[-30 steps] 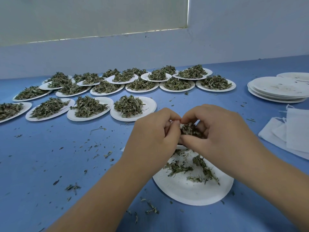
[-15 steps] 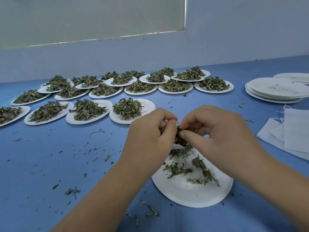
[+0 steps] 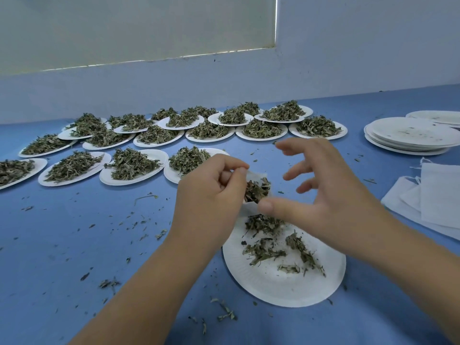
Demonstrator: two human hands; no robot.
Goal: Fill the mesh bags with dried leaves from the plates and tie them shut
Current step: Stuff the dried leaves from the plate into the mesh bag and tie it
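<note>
The left hand (image 3: pixel 211 192) pinches the top edge of a white mesh bag (image 3: pixel 257 175) between thumb and forefinger, its other fingers curled in. Those fingers hide the bag's left side, so its drawstring and full shape cannot be made out. Dried leaves (image 3: pixel 256 191) show in the bag's open mouth. The right hand (image 3: pixel 331 195) is spread loose, holding nothing, with its thumb just under the bag. Whether the thumb touches the mesh is not clear. Half a second ago this hand was pinched at the bag's mouth against the left one; its fingers have since come away and opened. Below both hands lies the near plate (image 3: pixel 286 290), with only scattered leaves (image 3: pixel 263 250) on it and its far rim covered by the right thumb. Beyond the left hand stand rows of heaped plates (image 3: pixel 156 155), the one farthest left cut by the frame. Beyond the right hand is a stack of empty plates (image 3: pixel 410 135), and beside the right wrist lie spare bags (image 3: pixel 438 195), also cut off at the edge. Crumbs (image 3: pixel 107 283) dot the blue table (image 3: pixel 74 245).
</note>
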